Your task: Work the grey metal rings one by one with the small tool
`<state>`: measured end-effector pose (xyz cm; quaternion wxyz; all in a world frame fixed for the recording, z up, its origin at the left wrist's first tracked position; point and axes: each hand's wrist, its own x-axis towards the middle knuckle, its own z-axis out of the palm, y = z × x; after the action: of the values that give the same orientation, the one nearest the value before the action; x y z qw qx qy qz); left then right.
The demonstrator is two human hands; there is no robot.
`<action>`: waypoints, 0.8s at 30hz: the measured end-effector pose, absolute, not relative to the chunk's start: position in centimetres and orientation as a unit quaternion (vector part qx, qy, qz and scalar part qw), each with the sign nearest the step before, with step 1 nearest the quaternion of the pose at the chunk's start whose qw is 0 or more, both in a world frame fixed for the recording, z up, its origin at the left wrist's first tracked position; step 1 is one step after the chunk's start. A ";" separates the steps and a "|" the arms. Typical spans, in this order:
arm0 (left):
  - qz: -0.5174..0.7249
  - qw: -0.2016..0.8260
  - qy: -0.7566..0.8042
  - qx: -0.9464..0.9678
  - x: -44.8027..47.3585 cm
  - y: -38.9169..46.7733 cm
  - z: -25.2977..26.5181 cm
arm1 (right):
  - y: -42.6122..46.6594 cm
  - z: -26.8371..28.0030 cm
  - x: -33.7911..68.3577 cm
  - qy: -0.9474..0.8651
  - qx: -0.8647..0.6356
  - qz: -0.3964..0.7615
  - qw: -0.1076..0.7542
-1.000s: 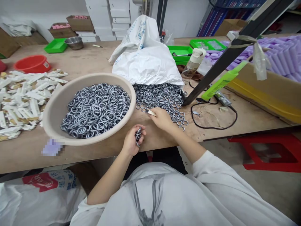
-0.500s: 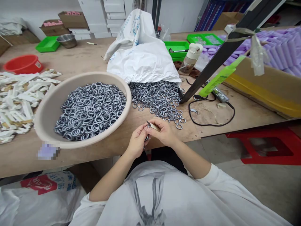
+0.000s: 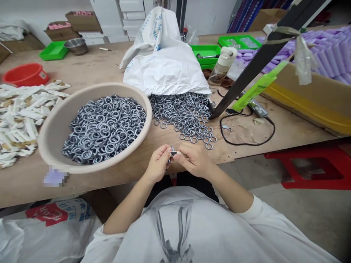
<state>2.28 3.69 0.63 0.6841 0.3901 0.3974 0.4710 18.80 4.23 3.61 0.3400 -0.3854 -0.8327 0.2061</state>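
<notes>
Close together at the table's front edge, my two hands meet in front of my body. My left hand (image 3: 158, 165) is closed, pinching a grey ring (image 3: 172, 149), and part of one or more rings shows below its fingers. A small knife (image 3: 174, 153) with a dark blade is gripped in my right hand (image 3: 197, 160); its handle is mostly covered by the fingers. The blade lies across at the ring, touching or very near it. Just beyond my hands, loose grey rings (image 3: 189, 117) spill from a white sack (image 3: 167, 71). To the left, a beige basin (image 3: 52, 146) holds a heap of the same rings.
White strips (image 3: 22, 117) are piled at the left by a red basin (image 3: 23, 75). A slanted dark post (image 3: 246, 73) rises on the right, near a black cable (image 3: 246, 144), a bottle (image 3: 223, 65) and a carton (image 3: 309, 95) of purple pieces. A red stool (image 3: 307, 168) stands below.
My right hand has shifted slightly right and down, and the knife blade has turned from pointing up to lying nearly level at the ring. My left hand stays almost in place.
</notes>
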 end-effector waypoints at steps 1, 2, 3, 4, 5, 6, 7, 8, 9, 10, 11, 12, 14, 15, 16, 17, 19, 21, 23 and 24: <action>0.470 0.684 0.397 0.392 2.3 3.7 0.6 | 4.3 3.6 18.8 -0.835 -0.386 0.203 0.337; 0.470 0.683 0.397 0.394 2.2 3.7 0.5 | 4.3 3.6 18.7 -0.836 -0.385 0.203 0.334; 0.469 0.682 0.397 0.396 2.2 3.7 0.4 | 4.2 3.5 18.7 -0.836 -0.385 0.207 0.331; 0.466 0.682 0.397 0.400 2.0 3.7 0.3 | 4.2 3.5 18.6 -0.836 -0.385 0.212 0.329; 0.461 0.683 0.397 0.406 1.9 3.7 0.2 | 4.2 3.4 18.6 -0.835 -0.384 0.220 0.328; 0.454 0.683 0.396 0.412 1.7 3.7 0.1 | 4.2 3.3 18.5 -0.833 -0.381 0.231 0.329; 0.449 0.683 0.396 0.419 1.5 3.7 0.1 | 4.3 3.1 18.5 -0.831 -0.376 0.244 0.329; 0.446 0.682 0.395 0.425 1.4 3.7 0.1 | 4.6 2.8 18.5 -0.828 -0.373 0.257 0.330; 0.441 0.680 0.393 0.434 1.3 3.6 0.1 | 4.9 2.5 18.6 -0.822 -0.379 0.267 0.332; 0.433 0.680 0.389 0.447 1.2 3.4 0.2 | 5.3 2.1 18.7 -0.810 -0.397 0.274 0.335; 0.420 0.681 0.383 0.461 1.1 3.2 0.3 | 5.8 1.7 18.8 -0.791 -0.425 0.279 0.340; 0.407 0.684 0.377 0.475 1.1 3.0 0.4 | 6.2 1.4 19.0 -0.767 -0.456 0.286 0.348; 0.393 0.688 0.370 0.485 1.2 2.8 0.7 | 6.7 1.1 19.2 -0.718 -0.489 0.321 0.377; 0.397 0.688 0.373 0.480 1.3 2.8 0.7 | 6.7 1.1 19.1 -0.702 -0.477 0.352 0.393; 0.407 0.686 0.377 0.471 1.4 2.8 0.7 | 6.5 1.2 19.0 -0.694 -0.450 0.388 0.407; 0.417 0.683 0.380 0.464 1.4 2.9 0.6 | 6.2 1.3 18.8 -0.688 -0.416 0.425 0.415; 0.423 0.679 0.382 0.462 1.5 3.1 0.6 | 5.6 1.6 18.2 -0.672 -0.366 0.488 0.419; 0.411 0.678 0.376 0.479 1.5 2.9 0.8 | 5.8 1.7 17.5 -0.653 -0.365 0.518 0.415; 0.395 0.659 0.376 0.519 1.1 2.3 1.9 | 7.3 1.5 16.9 -0.658 -0.402 0.495 0.401; 0.392 0.632 0.383 0.548 0.8 2.0 2.7 | 8.3 1.3 16.6 -0.678 -0.428 0.459 0.384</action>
<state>0.77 2.03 2.74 0.6318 0.5482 0.3833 0.3917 16.63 8.34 1.32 0.3836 -0.4278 -0.6779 0.4586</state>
